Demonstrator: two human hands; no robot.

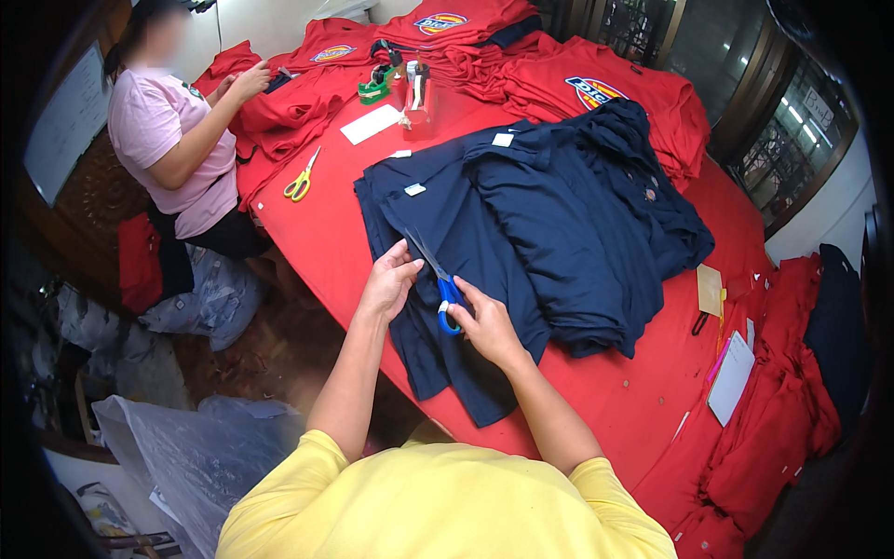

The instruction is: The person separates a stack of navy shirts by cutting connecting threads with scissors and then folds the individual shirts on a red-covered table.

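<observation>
My right hand [490, 326] grips a pair of blue-handled scissors [451, 296], its blades pointing up and left. Beside those blades is my left hand [389, 281], with thumb and fingers pinched together; anything between them is too small to make out. Both hands are over a navy garment [466, 359] that lies at the near-left table edge and partly hangs past it. A thick stack of folded navy garments [577, 242] rests just right of it. Small white labels [414, 189] show on the navy cloth.
Red shirts [605, 84] are piled along the far side of the red-covered table [307, 238]. Yellow-handled scissors [300, 184], a green tape dispenser [376, 86] and white paper [371, 124] lie farther off. A co-worker [177, 140] stands far left. A notepad [731, 377] and more red garments [773, 447] are right.
</observation>
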